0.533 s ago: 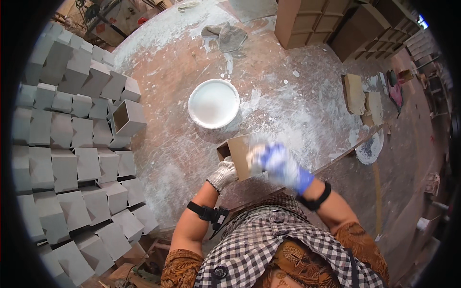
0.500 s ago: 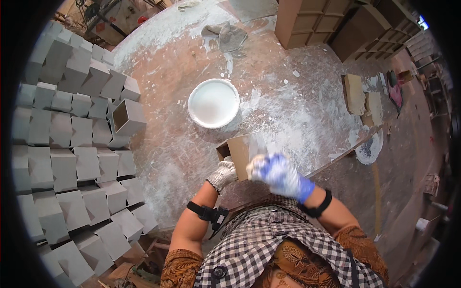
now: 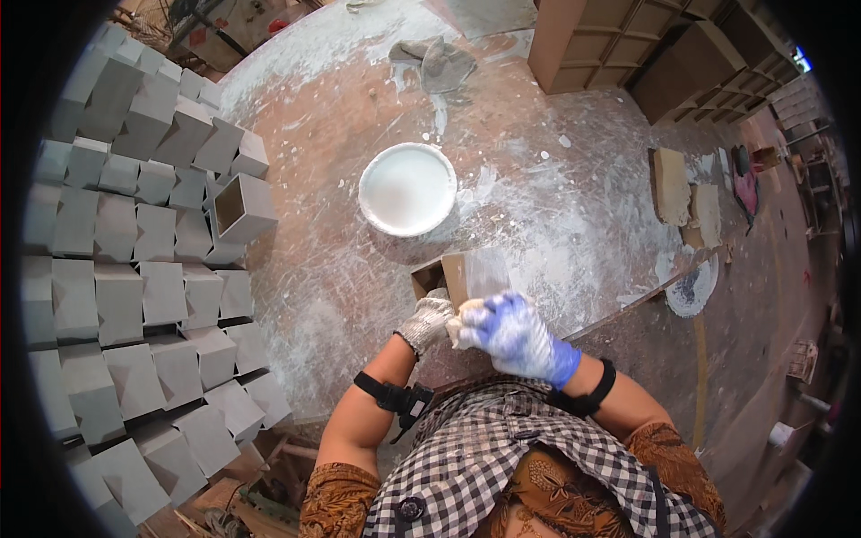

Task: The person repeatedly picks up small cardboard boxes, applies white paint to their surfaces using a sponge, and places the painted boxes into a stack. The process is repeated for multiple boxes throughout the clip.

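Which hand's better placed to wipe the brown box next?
Probably the right hand: it grips a pale wad by the brown box. The left hand holds the box's open end.

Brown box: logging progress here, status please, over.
Left grip on box, open end. Right grip at its near side, hold unclear. White tub beyond, not obstructing.

The blue-and-white-gloved right hand [image 3: 513,334] is hiding part of a brown open-ended box [image 3: 456,274] — the view's upper edge is cutting off a brown compartmented rack [image 3: 587,56].
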The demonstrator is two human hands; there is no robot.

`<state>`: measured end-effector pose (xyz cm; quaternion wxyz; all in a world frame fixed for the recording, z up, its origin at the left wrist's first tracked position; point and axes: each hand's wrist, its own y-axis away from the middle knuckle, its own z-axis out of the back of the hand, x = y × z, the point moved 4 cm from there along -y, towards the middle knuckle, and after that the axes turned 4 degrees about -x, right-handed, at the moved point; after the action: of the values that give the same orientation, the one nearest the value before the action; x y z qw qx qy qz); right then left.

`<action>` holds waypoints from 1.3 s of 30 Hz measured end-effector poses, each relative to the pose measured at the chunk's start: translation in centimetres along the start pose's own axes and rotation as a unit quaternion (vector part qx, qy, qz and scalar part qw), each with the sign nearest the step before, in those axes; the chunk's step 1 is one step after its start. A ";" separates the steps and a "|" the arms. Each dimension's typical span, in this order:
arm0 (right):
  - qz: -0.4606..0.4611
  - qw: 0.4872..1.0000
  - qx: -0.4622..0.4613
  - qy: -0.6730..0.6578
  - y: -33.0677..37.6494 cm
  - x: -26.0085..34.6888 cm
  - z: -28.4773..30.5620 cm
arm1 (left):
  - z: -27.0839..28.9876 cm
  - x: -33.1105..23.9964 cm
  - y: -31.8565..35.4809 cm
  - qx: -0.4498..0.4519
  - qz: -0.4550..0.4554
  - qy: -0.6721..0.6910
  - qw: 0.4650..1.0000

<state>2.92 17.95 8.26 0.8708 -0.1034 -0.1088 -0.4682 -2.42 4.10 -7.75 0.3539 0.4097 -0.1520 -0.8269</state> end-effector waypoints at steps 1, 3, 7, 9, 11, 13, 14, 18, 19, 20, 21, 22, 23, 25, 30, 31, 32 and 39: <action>-0.002 1.000 0.018 0.007 -0.6 -0.2 0.1 | -0.1 -0.3 -0.1 -0.018 -0.006 0.004 1.000; -0.022 0.980 -0.145 -0.135 -3.2 -4.0 -0.3 | 0.0 -1.3 -0.7 -0.059 -0.015 0.011 0.998; -0.135 0.943 -0.115 -0.283 -3.9 -7.7 -3.0 | 1.3 -3.1 -0.9 -0.019 -0.009 -0.051 0.998; -0.068 0.980 -0.128 -0.139 -2.2 -3.4 -0.9 | -3.4 2.9 -1.5 -0.083 -0.015 0.282 0.956; 0.011 0.989 -0.138 -0.046 0.7 0.5 0.4 | -4.4 3.7 -2.2 -0.072 -0.002 0.185 0.980; 0.041 0.991 -0.112 -0.069 1.4 1.0 0.3 | -4.2 2.5 -3.0 0.001 0.026 -0.034 0.999; 0.021 0.991 -0.122 -0.057 0.5 0.6 0.5 | -4.9 2.7 -3.7 0.023 0.034 -0.055 0.998; -0.043 0.980 -0.160 -0.110 -5.2 -5.7 2.2 | 2.3 -4.6 -1.4 0.006 0.032 -0.075 0.997; -0.024 0.980 -0.168 -0.108 -6.5 -6.2 2.5 | 2.7 -4.8 -0.6 0.006 0.037 -0.109 0.993; -0.016 0.980 -0.171 -0.105 -7.4 -6.7 2.4 | 3.0 -5.2 -0.5 0.009 0.033 -0.143 0.989; -0.009 0.979 -0.175 -0.100 -7.9 -6.7 2.3 | 3.0 -5.4 -0.3 0.015 0.027 -0.176 0.984; -0.034 0.990 -0.096 -0.096 -8.7 -6.1 1.8 | 3.3 -5.8 0.0 0.013 0.013 -0.190 0.982; -0.059 0.994 -0.015 -0.089 -9.7 -5.3 1.6 | 3.7 -6.1 0.3 0.011 -0.003 -0.204 0.979; 0.018 0.989 -0.127 -0.071 -8.0 -4.6 0.8 | 2.7 -5.1 0.3 -0.059 -0.077 -0.211 0.973; 0.035 0.996 -0.012 -0.082 -2.7 -0.3 1.8 | -5.1 5.1 -3.0 -0.162 -0.249 -0.016 0.955; 0.071 0.982 -0.042 -0.170 -1.0 0.1 2.6 | -3.3 2.6 -3.0 -0.107 -0.122 0.010 0.987; 0.076 0.968 -0.030 -0.239 0.1 -0.4 2.3 | -0.6 -0.8 -1.8 -0.051 0.011 0.034 0.998; -0.025 0.936 -0.209 -0.283 -0.2 -5.8 3.0 | 3.3 -5.0 0.8 -0.014 -0.012 -0.091 0.996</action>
<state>-0.70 23.31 9.47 0.7509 -0.4084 -0.2530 -0.4532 -2.58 6.94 -2.47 0.3342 0.3292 -0.1668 -0.8672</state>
